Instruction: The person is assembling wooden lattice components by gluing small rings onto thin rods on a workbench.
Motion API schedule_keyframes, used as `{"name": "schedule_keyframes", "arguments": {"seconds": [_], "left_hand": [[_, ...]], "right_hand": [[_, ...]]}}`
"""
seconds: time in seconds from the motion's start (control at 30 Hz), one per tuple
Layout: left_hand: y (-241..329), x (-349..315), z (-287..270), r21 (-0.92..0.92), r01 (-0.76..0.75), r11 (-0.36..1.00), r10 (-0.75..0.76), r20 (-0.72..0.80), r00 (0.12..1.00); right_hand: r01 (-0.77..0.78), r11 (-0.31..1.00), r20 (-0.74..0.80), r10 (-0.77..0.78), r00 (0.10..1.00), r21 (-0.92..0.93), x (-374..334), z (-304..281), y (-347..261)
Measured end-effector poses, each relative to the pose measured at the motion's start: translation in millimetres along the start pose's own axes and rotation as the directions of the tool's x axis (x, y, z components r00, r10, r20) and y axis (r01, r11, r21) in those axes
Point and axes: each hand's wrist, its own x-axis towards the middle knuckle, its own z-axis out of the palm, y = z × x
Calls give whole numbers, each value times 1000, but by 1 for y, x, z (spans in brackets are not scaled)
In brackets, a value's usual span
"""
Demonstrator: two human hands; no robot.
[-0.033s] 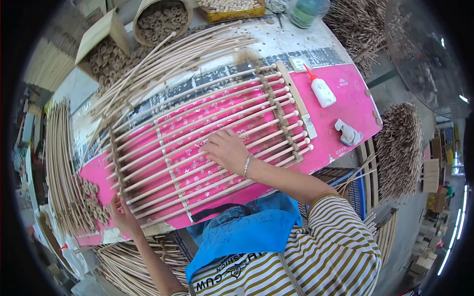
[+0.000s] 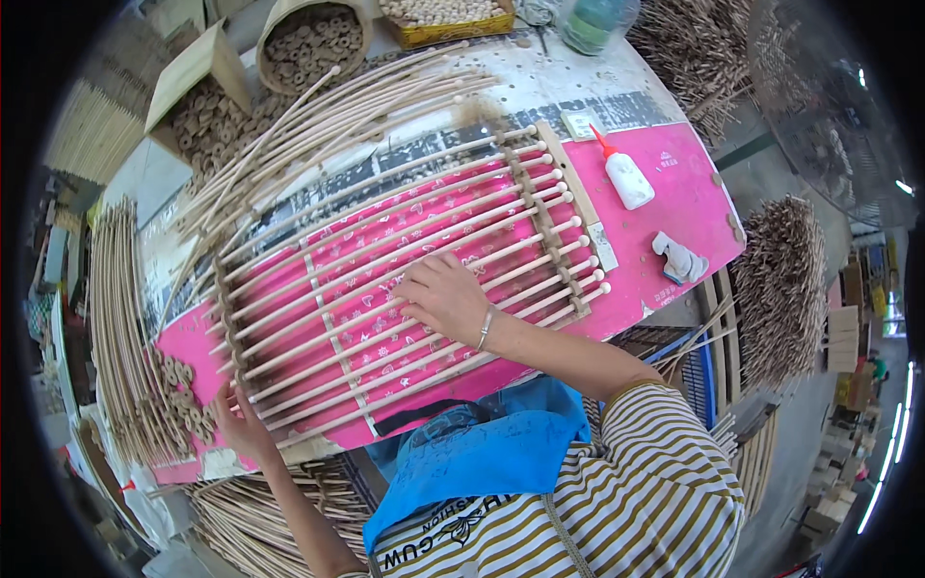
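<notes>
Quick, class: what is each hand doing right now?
Left hand: at the left ends of the knob-ended wooden rods; whether it grips anything cannot be told.
Right hand: fingers bent over the rods' middle; grip unclear.

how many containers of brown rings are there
2: a square wooden box at the upper left, and a round tub just right of it. More may be hidden out of view.

Two hands [image 2: 443,297], one bracelet [image 2: 486,328], two bumpy brown strips [image 2: 550,243], one pink sheet [image 2: 674,164]
</notes>
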Motion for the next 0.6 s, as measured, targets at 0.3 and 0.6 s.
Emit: {"name": "schedule_keyframes", "arguments": {"seconds": [0.3, 0.6], "left_hand": [[122, 25, 41, -147, -440, 886, 457, 109, 883], [202, 30, 84, -234, -663, 711, 701, 308, 643]], "right_hand": [[-301, 908, -200, 249, 948, -293, -42, -133, 143], [-211, 950, -57, 203, 978, -232, -56, -141, 167]]}}
